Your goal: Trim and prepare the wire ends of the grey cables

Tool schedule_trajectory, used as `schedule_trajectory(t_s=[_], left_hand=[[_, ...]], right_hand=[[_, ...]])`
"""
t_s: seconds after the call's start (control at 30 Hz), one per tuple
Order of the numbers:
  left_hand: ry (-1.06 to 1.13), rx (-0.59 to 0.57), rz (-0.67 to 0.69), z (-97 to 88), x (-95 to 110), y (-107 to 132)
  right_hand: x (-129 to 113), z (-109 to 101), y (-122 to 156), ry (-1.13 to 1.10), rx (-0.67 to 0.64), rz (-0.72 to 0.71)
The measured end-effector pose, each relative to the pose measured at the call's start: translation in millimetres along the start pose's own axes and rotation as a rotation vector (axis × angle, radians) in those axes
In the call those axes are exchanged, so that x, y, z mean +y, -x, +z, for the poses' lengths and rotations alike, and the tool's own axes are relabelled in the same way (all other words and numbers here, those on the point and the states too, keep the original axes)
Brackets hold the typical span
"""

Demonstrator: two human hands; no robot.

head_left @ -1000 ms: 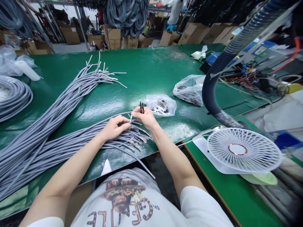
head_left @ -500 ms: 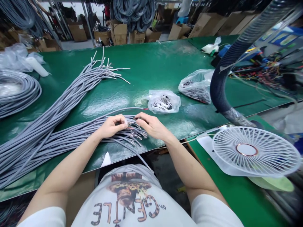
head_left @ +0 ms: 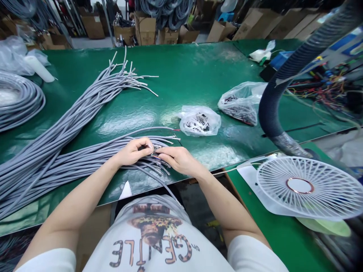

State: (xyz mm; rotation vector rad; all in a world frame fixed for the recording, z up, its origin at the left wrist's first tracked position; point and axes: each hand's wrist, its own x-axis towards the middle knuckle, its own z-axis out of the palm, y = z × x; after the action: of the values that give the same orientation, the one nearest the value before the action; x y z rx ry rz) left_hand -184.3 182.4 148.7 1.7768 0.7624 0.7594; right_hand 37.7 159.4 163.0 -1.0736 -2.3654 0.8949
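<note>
A bundle of grey cables (head_left: 85, 162) runs in from the left and ends in stripped, frayed tips under my hands. My left hand (head_left: 134, 152) is closed in a pinch around the end of one cable. Close beside it, my right hand (head_left: 174, 158) pinches at the thin wires of that end, its fingertips nearly touching the left ones. The fine wires between the fingers are too small to make out singly. One cable with a red tip (head_left: 176, 130) lies just beyond my hands. Another loose cable (head_left: 160, 181) slants toward my shirt.
A second grey cable bundle (head_left: 93, 96) lies farther back at left, near a coiled cable (head_left: 21, 102). Two plastic bags of small parts (head_left: 200, 121) (head_left: 241, 104) lie beyond my right hand. At right stand a white fan (head_left: 309, 189) and a black flexible hose (head_left: 272, 98).
My right hand has moved left and slightly down, closing its fingers at the wire end beside my left hand. My left hand stays in its pinch. The view has shifted slightly.
</note>
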Motion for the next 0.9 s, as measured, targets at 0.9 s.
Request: schedule_trajectory(t_s=[0.9], left_hand=[[-0.04, 0.15, -0.047, 10.0, -9.1, 1.3]], right_hand=[[-10.7, 5.1, -27.6, -0.054, 0.412, -0.039]])
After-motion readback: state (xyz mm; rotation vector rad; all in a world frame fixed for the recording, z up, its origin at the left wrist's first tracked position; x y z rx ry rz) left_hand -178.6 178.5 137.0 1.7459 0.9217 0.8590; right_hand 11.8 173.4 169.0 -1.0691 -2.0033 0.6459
